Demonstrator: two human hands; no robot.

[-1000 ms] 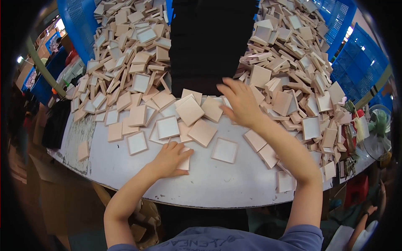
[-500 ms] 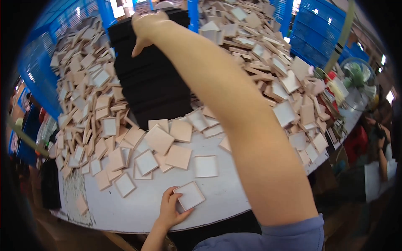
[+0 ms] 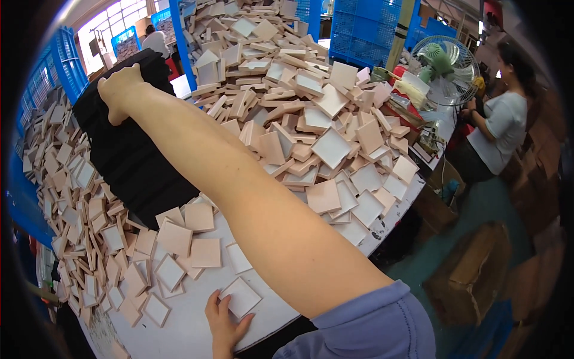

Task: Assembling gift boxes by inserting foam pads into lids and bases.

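My left hand (image 3: 226, 323) is at the near edge of the table. Its thumb and fingers close around one corner of a shallow square cardboard box lid (image 3: 241, 297), pale pink outside and white inside, lying open side up. My right arm stretches across the table to the far left. There my right hand (image 3: 122, 93) rests on the far end of a tall black ridged stack (image 3: 128, 161), thumb spread apart; its other fingertips are partly hidden. Several loose lids, such as a pink one (image 3: 174, 238), lie between the stack and my left hand.
Heaps of pink and white box lids (image 3: 287, 102) flank the black stack on the white table (image 3: 197, 299). Blue plastic crates (image 3: 365, 30) stand behind. A fan (image 3: 439, 69) is at the right, where a person (image 3: 502, 119) stands near brown cartons (image 3: 469, 272).
The view has swung to the right, so the table and black stack appear farther left. My right hand stays at the stack's far end. My left hand keeps to the same lid.
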